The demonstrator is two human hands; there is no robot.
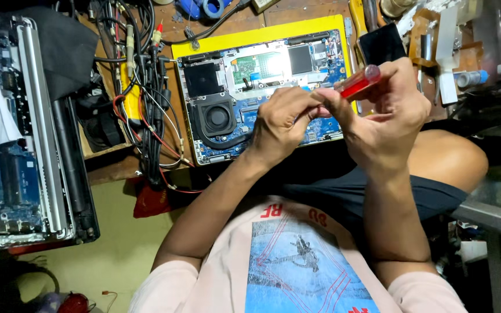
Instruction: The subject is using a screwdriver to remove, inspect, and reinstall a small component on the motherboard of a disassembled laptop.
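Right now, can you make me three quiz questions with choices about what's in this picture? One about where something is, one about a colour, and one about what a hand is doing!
1. Where is the round black fan?
A. In the open laptop on the yellow mat
B. On the floor
C. In the person's lap

2. What colour is the handle of the screwdriver?
A. Green
B. See-through red
C. White

3. What is the right hand doing?
A. Lying flat on the bench
B. Held open, with nothing in it
C. Gripping the screwdriver

Answers:
1. A, the fan sits at the lower left of the laptop's blue board.
2. B, the handle shows clear red above the fingers.
3. C, its fingers close round the handle, while the left hand pinches at the tip end.
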